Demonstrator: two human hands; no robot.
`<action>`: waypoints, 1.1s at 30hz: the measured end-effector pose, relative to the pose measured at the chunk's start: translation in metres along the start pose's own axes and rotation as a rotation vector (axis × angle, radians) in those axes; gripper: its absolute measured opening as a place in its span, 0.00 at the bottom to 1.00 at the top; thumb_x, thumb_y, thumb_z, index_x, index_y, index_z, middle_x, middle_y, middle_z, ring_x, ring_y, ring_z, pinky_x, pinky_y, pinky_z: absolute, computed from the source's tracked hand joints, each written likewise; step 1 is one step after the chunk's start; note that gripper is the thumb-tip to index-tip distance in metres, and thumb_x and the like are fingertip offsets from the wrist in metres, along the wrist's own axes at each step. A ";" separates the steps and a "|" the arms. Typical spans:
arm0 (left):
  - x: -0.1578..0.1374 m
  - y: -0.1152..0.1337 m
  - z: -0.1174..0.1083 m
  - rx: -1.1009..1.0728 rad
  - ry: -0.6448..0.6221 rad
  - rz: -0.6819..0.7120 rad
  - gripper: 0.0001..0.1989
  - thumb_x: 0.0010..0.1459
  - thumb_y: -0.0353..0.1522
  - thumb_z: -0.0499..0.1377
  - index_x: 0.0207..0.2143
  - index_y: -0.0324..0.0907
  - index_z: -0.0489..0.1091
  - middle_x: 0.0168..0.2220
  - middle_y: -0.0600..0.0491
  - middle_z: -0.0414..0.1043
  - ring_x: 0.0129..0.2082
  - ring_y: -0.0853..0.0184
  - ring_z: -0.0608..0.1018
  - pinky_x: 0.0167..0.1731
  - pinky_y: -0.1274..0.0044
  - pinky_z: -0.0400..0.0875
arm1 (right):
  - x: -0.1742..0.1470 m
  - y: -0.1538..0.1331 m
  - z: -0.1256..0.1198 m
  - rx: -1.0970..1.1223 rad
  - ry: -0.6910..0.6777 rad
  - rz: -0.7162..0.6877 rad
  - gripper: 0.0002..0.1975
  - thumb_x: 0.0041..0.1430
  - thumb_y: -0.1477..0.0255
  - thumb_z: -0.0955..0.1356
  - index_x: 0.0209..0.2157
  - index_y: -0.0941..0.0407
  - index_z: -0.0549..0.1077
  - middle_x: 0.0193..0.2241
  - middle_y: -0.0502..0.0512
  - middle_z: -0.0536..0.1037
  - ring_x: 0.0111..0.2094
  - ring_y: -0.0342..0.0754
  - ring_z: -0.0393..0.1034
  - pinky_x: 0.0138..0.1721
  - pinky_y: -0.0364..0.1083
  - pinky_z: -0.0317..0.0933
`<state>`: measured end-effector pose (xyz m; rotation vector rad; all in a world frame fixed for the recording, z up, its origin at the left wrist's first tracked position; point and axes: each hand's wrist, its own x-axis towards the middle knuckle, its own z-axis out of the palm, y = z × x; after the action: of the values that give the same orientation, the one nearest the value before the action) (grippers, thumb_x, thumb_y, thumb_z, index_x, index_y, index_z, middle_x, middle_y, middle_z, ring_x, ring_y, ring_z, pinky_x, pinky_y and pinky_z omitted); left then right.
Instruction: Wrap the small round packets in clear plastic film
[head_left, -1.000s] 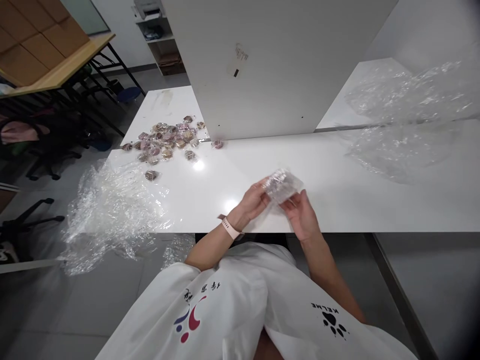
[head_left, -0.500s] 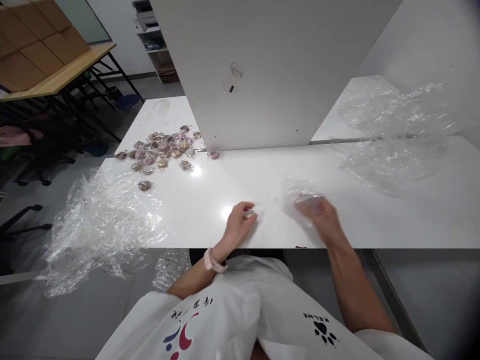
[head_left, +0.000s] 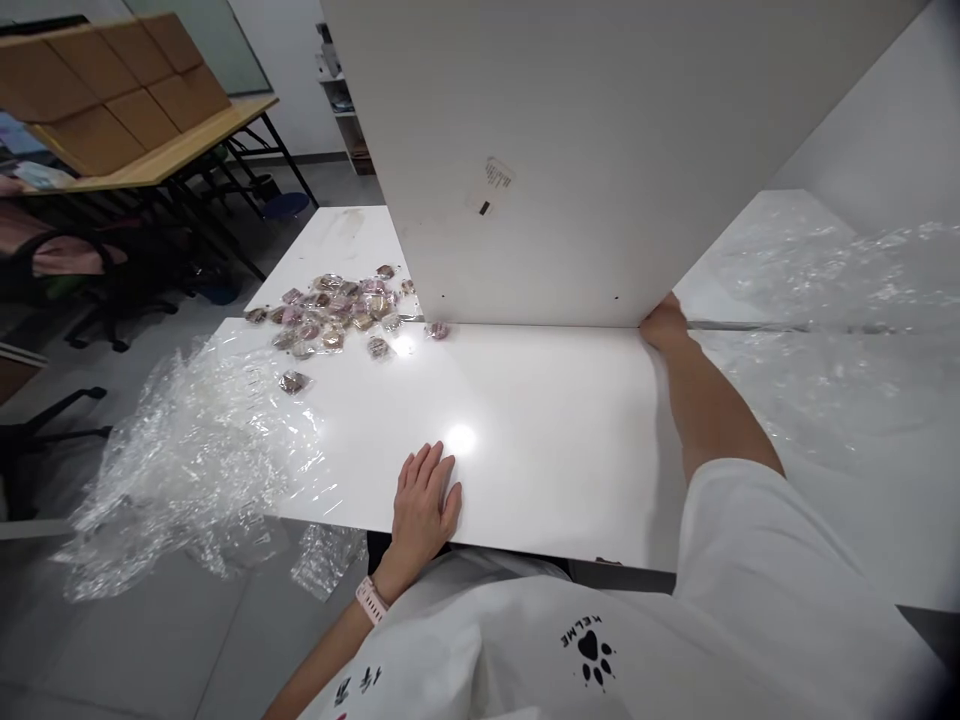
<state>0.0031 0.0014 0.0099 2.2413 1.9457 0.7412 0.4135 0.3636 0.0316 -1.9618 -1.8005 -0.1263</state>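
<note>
My left hand (head_left: 421,508) lies flat on the white table (head_left: 555,420) near its front edge, fingers stretched out and holding nothing. Reaching far forward, my right hand (head_left: 664,320) is at the right edge of the upright white panel (head_left: 562,220). Its fingers are hidden behind the panel, so what they hold, if anything, does not show. Small pieces in clear wrappers (head_left: 334,312), brown, pink and yellowish, lie in a loose heap at the back left. One brown wrapped piece (head_left: 292,382) and one pink wrapped piece (head_left: 437,330) lie apart from the heap.
A large crumpled pile of clear plastic (head_left: 202,460) hangs over the table's left end. More clear plastic (head_left: 847,290) spreads on the right, beyond my right arm. Cardboard boxes (head_left: 127,90) stand on a wooden table at the far left, with chairs below.
My right hand has moved forward from the front of the table, where it held crinkled clear plastic, to behind the panel's edge. My left hand has shifted left and flattened. The view has turned slightly.
</note>
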 end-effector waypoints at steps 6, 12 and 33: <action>0.000 -0.002 -0.001 0.004 0.005 0.018 0.19 0.64 0.33 0.54 0.57 0.47 0.67 0.64 0.46 0.65 0.66 0.54 0.64 0.65 0.55 0.58 | -0.042 0.023 -0.036 -0.056 -0.224 -0.076 0.28 0.58 0.76 0.69 0.60 0.69 0.68 0.61 0.79 0.63 0.66 0.65 0.49 0.58 0.61 0.43; 0.000 -0.002 0.000 -0.007 0.000 0.030 0.18 0.65 0.33 0.54 0.56 0.45 0.68 0.63 0.44 0.66 0.66 0.53 0.64 0.65 0.55 0.56 | -0.162 0.056 -0.085 -0.105 0.121 0.441 0.26 0.59 0.73 0.70 0.59 0.65 0.70 0.58 0.83 0.65 0.60 0.71 0.57 0.51 0.63 0.49; 0.043 -0.031 -0.063 -1.162 -0.202 -0.642 0.19 0.47 0.45 0.71 0.33 0.42 0.72 0.51 0.44 0.76 0.60 0.50 0.70 0.62 0.60 0.59 | -0.308 -0.169 -0.090 0.658 -0.104 0.237 0.25 0.62 0.51 0.64 0.50 0.56 0.75 0.47 0.63 0.77 0.47 0.58 0.71 0.52 0.62 0.65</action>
<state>-0.0477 0.0328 0.0667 0.9080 1.3711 1.0638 0.2318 0.0497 0.0424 -1.6861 -1.4007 0.5809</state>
